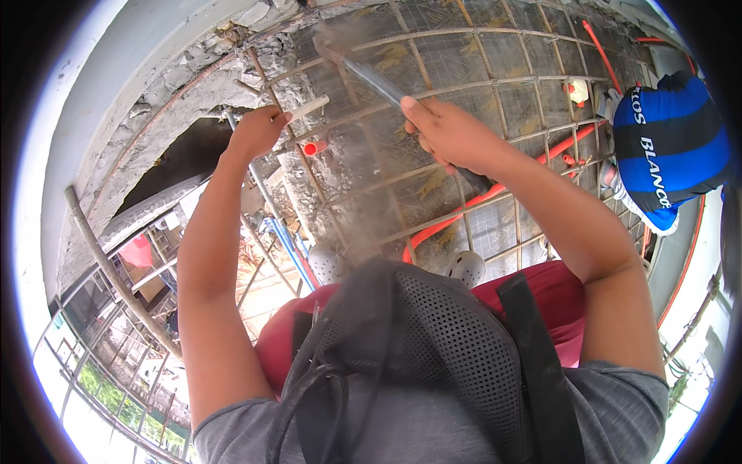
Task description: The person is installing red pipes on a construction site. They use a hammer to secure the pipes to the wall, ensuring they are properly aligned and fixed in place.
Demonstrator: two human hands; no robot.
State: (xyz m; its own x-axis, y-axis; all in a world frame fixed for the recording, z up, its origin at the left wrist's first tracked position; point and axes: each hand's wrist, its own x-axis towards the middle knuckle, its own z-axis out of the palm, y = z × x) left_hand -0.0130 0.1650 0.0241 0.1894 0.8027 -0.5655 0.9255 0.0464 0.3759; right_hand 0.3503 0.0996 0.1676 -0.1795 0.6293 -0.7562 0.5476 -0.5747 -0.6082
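Observation:
My left hand [256,133] is closed around one end of a short pale bar [311,107], held out over the rebar grid near the broken concrete edge. Its exact kind cannot be made out. In my right hand [452,138] is a hammer [372,80], gripped by its dark handle. The handle's end sticks out below my fist, while the hammer head, smeared by motion, is up and to the left, beyond the pale bar. Just below the bar, a red-orange pipe end [311,148] points upward beside the rough concrete.
A rebar grid [471,35] covers dark panels ahead of me. An orange conduit [464,207] crosses under it. At the right a co-worker in a blue and black striped shirt [668,143] bends down. A dark opening [182,158] lies left, beside broken concrete [182,77].

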